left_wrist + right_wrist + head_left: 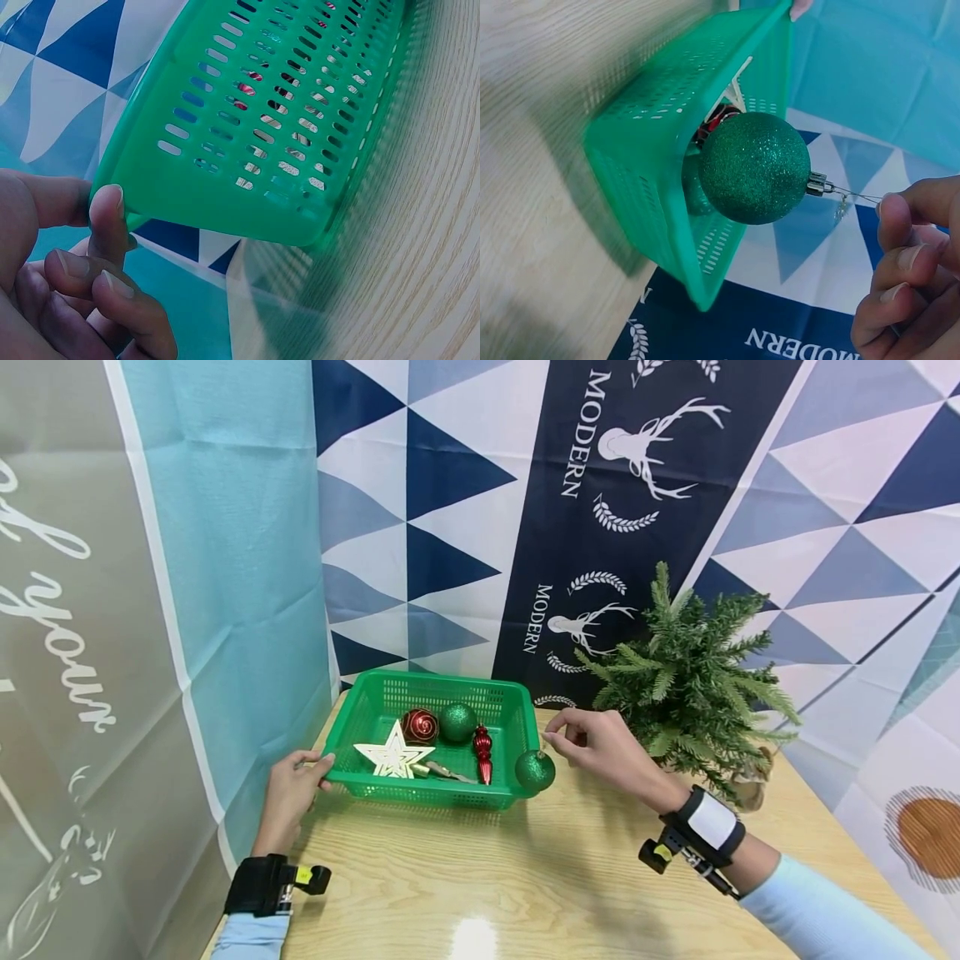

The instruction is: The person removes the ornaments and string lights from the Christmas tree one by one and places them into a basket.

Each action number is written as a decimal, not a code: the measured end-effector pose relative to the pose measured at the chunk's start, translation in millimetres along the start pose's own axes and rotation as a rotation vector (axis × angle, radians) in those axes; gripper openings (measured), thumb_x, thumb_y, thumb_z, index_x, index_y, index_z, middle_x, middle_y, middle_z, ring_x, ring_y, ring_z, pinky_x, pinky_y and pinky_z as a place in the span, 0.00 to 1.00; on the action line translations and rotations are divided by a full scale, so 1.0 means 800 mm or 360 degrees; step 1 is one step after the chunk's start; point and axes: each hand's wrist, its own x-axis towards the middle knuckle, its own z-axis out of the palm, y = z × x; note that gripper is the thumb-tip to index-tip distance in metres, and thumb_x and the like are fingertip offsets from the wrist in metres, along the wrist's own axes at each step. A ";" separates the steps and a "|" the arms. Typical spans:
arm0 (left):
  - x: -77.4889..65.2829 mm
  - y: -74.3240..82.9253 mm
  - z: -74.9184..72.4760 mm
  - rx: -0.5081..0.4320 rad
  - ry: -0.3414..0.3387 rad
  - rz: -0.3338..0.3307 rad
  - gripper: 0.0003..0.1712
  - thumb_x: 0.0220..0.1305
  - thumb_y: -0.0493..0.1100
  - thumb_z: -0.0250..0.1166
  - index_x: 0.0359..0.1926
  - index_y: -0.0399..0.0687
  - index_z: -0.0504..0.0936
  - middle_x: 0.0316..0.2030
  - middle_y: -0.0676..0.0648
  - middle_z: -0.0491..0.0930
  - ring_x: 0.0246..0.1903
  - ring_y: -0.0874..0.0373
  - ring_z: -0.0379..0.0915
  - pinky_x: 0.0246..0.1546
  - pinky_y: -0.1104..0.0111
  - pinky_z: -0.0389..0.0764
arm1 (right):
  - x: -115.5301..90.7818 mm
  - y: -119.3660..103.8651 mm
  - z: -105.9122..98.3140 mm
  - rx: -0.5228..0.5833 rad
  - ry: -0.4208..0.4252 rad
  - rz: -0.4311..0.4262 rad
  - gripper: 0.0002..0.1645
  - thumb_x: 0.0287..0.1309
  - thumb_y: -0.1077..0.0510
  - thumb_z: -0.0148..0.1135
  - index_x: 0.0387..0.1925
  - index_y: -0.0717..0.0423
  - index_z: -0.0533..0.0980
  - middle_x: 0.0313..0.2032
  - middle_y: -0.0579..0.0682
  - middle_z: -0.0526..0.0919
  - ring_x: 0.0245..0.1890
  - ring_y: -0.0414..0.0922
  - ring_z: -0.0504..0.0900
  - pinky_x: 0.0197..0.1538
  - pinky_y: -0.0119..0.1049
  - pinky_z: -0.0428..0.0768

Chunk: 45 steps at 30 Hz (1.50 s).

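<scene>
My left hand (292, 789) pinches the near left corner of the green plastic basket (420, 789), thumb and finger over its rim in the left wrist view. My right hand (596, 747) pinches the thin hanging loop of a green glitter Christmas ball (755, 168). That ball hangs beside the basket's right end, overlapping its near corner in the head view. Inside the basket lie a gold star (394, 752), a red ball with swirls (420, 726), another green glitter ball (457, 722) and a red finial-shaped ornament (483, 754). Small items beside the star are partly hidden.
A small artificial Christmas tree (682, 685) stands at the right, behind my right forearm, its wrapped base (750, 781) partly showing. All this is on a light wooden table (420, 877). Patterned cloths (450, 527) hang close behind and at both sides.
</scene>
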 end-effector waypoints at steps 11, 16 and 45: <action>-0.001 0.000 0.000 -0.0006 0.0017 -0.0016 0.27 0.78 0.50 0.60 0.67 0.38 0.71 0.30 0.40 0.84 0.11 0.61 0.53 0.17 0.62 0.64 | 0.004 -0.001 0.005 -0.0003 0.0001 -0.0017 0.03 0.70 0.58 0.67 0.39 0.48 0.84 0.17 0.35 0.76 0.16 0.35 0.72 0.25 0.31 0.68; -0.001 0.001 0.000 -0.0017 0.0022 -0.0021 0.27 0.78 0.51 0.61 0.67 0.37 0.71 0.29 0.41 0.85 0.11 0.62 0.53 0.16 0.64 0.63 | 0.007 -0.002 0.006 -0.0004 0.0007 -0.0028 0.03 0.70 0.58 0.67 0.40 0.48 0.85 0.17 0.35 0.75 0.16 0.35 0.72 0.25 0.31 0.68; 0.003 -0.002 0.001 -0.0029 0.0010 -0.0007 0.26 0.78 0.50 0.61 0.67 0.39 0.71 0.32 0.37 0.84 0.12 0.61 0.53 0.19 0.62 0.65 | 0.026 -0.008 0.032 0.0017 -0.0021 -0.0032 0.03 0.70 0.57 0.67 0.42 0.47 0.85 0.18 0.40 0.79 0.16 0.34 0.75 0.22 0.33 0.69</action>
